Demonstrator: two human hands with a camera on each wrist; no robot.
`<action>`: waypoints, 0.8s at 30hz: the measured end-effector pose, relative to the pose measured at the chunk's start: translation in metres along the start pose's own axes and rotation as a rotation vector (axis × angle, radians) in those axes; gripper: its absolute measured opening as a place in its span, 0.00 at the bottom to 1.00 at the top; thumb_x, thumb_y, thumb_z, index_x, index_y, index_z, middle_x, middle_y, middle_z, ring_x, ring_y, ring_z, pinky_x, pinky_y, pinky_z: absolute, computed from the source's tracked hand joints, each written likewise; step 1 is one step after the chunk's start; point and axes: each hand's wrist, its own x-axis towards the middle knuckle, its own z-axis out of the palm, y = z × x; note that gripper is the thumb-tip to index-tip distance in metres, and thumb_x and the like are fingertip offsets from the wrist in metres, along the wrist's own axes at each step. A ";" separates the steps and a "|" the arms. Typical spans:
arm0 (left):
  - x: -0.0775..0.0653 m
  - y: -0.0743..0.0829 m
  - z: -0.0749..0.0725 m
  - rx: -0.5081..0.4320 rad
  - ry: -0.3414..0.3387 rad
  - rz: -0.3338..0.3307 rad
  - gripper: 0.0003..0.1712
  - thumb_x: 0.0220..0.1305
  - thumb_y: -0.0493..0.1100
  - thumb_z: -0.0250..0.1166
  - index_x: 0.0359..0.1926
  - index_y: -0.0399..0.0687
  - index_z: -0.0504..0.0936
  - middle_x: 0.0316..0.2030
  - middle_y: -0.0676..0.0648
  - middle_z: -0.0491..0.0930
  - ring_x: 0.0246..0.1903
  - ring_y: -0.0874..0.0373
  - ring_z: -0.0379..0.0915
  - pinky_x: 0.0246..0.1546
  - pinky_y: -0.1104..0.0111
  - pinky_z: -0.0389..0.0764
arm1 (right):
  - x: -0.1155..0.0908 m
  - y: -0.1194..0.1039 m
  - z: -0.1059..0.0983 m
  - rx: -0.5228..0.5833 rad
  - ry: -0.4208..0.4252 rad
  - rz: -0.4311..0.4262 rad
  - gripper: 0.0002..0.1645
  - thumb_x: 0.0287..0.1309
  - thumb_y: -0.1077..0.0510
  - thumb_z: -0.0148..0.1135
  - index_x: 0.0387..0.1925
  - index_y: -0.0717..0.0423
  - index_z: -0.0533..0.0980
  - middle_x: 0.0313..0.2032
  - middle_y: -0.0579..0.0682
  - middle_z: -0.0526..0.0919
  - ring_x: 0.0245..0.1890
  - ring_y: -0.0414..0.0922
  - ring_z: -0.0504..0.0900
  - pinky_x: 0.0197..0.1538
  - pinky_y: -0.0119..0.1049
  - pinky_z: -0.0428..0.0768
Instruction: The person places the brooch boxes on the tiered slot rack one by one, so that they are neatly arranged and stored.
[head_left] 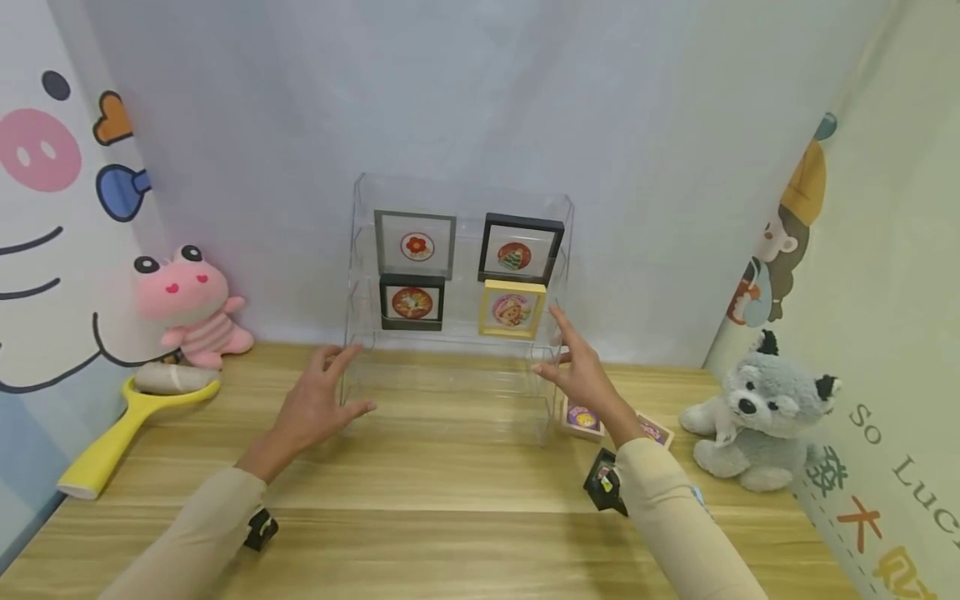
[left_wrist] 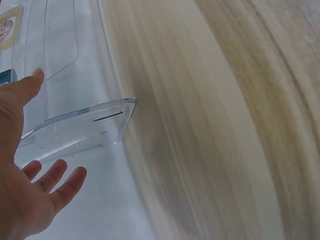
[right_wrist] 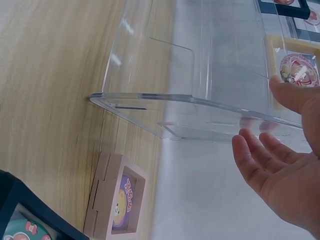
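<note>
Clear acrylic tiered stand [head_left: 450, 340] at 12 o'clock on light wood-grain desk [head_left: 435, 533]; left hand [head_left: 318, 400] at its 9 o'clock, right hand [head_left: 583, 375] at 3, spread wide, gripping nothing; uneven push may tilt stand, sliding square yellow frame [head_left: 512, 310] loose

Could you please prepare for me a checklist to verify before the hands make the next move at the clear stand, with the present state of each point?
1. Hands placed on both sides: ok. The left hand is at the left side of the clear stand, the right hand at its right.
2. Fingers closed around the stand: not ok. Both hands are open.
3. Firm contact with the side panels: cannot tell.
4. Frames on the shelves: ok. Grey frame and black frame above; smaller black frame and yellow frame below.
5. Free space at the right: not ok. A pale frame lies close by.
</note>
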 end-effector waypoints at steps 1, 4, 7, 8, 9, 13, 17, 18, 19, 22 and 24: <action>0.000 0.000 -0.001 -0.001 -0.002 -0.004 0.53 0.48 0.49 0.80 0.73 0.49 0.63 0.61 0.30 0.66 0.45 0.34 0.77 0.36 0.45 0.82 | 0.000 -0.001 0.000 -0.001 -0.003 -0.002 0.59 0.60 0.62 0.69 0.80 0.38 0.42 0.64 0.70 0.66 0.55 0.66 0.79 0.46 0.50 0.85; -0.002 0.000 -0.002 0.000 -0.024 -0.031 0.54 0.49 0.49 0.80 0.73 0.50 0.61 0.59 0.28 0.68 0.45 0.32 0.77 0.36 0.43 0.82 | 0.001 -0.002 0.000 -0.006 -0.010 -0.012 0.59 0.61 0.60 0.68 0.80 0.37 0.41 0.65 0.71 0.66 0.55 0.67 0.79 0.47 0.52 0.85; -0.002 0.001 -0.003 -0.005 -0.056 -0.057 0.54 0.50 0.49 0.79 0.73 0.49 0.59 0.56 0.27 0.71 0.45 0.32 0.77 0.37 0.42 0.82 | -0.002 0.000 0.000 -0.019 -0.006 -0.016 0.60 0.62 0.57 0.68 0.80 0.34 0.38 0.66 0.71 0.65 0.56 0.67 0.78 0.49 0.55 0.84; -0.002 0.002 -0.002 -0.005 -0.064 -0.062 0.54 0.51 0.49 0.79 0.74 0.50 0.59 0.55 0.27 0.72 0.45 0.32 0.77 0.38 0.42 0.81 | -0.003 0.001 0.000 -0.023 -0.001 -0.020 0.59 0.63 0.56 0.67 0.80 0.34 0.37 0.67 0.71 0.66 0.56 0.67 0.78 0.50 0.56 0.83; -0.002 0.002 -0.002 -0.009 -0.071 -0.062 0.54 0.51 0.49 0.79 0.74 0.50 0.58 0.55 0.27 0.72 0.45 0.32 0.77 0.39 0.42 0.81 | -0.005 0.002 0.000 -0.025 0.005 -0.021 0.59 0.64 0.55 0.67 0.80 0.34 0.36 0.67 0.71 0.66 0.56 0.67 0.78 0.50 0.56 0.83; -0.001 0.004 0.001 -0.020 -0.074 -0.055 0.54 0.52 0.49 0.78 0.74 0.50 0.57 0.54 0.28 0.74 0.45 0.34 0.77 0.41 0.42 0.81 | -0.013 0.008 -0.003 -0.012 0.051 -0.013 0.59 0.65 0.54 0.65 0.80 0.35 0.34 0.64 0.69 0.70 0.56 0.65 0.79 0.51 0.57 0.82; -0.003 0.004 0.004 -0.031 -0.068 -0.056 0.54 0.53 0.49 0.78 0.75 0.51 0.57 0.54 0.29 0.75 0.47 0.35 0.77 0.43 0.42 0.80 | -0.020 0.016 -0.006 0.004 0.100 0.015 0.60 0.64 0.55 0.66 0.80 0.37 0.34 0.60 0.68 0.74 0.55 0.65 0.80 0.51 0.56 0.83; -0.004 0.004 0.004 -0.033 -0.066 -0.058 0.53 0.53 0.48 0.77 0.75 0.52 0.56 0.54 0.30 0.75 0.47 0.36 0.77 0.43 0.43 0.80 | -0.022 0.019 -0.007 -0.002 0.101 0.023 0.60 0.64 0.55 0.66 0.80 0.37 0.34 0.59 0.67 0.74 0.55 0.64 0.80 0.51 0.56 0.83; -0.004 0.003 0.004 -0.040 -0.064 -0.057 0.53 0.54 0.48 0.77 0.75 0.52 0.56 0.53 0.31 0.75 0.47 0.36 0.77 0.43 0.43 0.80 | -0.023 0.022 -0.009 -0.010 0.098 0.031 0.59 0.65 0.55 0.66 0.80 0.37 0.35 0.59 0.67 0.75 0.55 0.64 0.80 0.51 0.56 0.82; -0.006 0.003 0.003 -0.055 -0.065 -0.058 0.53 0.55 0.48 0.77 0.75 0.54 0.56 0.53 0.31 0.75 0.48 0.37 0.76 0.43 0.43 0.80 | -0.029 0.031 -0.013 -0.025 0.086 0.046 0.56 0.66 0.54 0.65 0.80 0.38 0.38 0.59 0.68 0.75 0.55 0.65 0.80 0.53 0.58 0.81; -0.006 0.003 0.002 -0.059 -0.068 -0.059 0.52 0.55 0.47 0.76 0.75 0.53 0.55 0.53 0.31 0.75 0.48 0.37 0.76 0.43 0.43 0.80 | -0.032 0.037 -0.015 -0.036 0.086 0.051 0.53 0.67 0.52 0.63 0.80 0.40 0.40 0.58 0.68 0.76 0.55 0.65 0.80 0.54 0.59 0.80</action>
